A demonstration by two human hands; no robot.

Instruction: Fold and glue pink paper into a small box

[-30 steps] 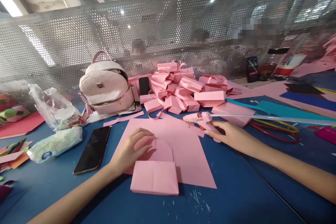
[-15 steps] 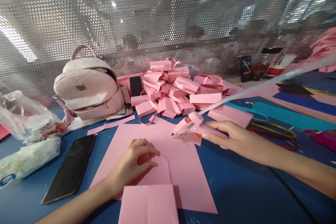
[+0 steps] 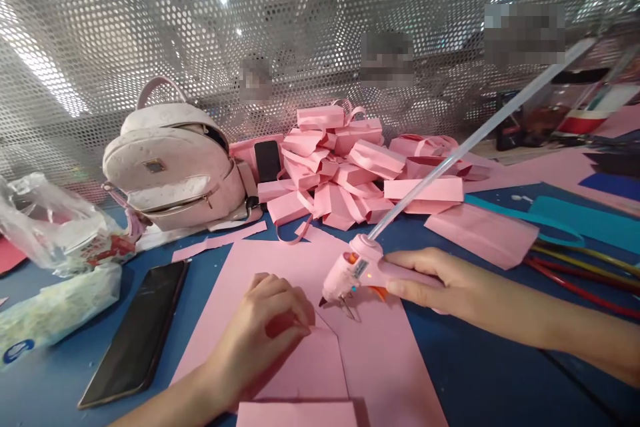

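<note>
My right hand grips the handle of a pink hot glue gun. A long clear glue stick juts from its back end, up and to the right. The dark nozzle points down and left, just above the folded pink paper piece. With fingers closed, my left hand pinches the upper edge of that piece, close to the nozzle. Beneath both lies a large pink paper sheet. Whether glue is coming out I cannot tell.
Behind the sheet is a pile of folded pink paper bags. A pale backpack, a large phone and plastic bags occupy the left. Teal paper and coloured strips lie at right. A perforated metal panel stands behind.
The glue gun has come down and left, nearer my left hand, and its glue stick stands steeper. My left hand still pinches the paper. The view has shifted slightly.
</note>
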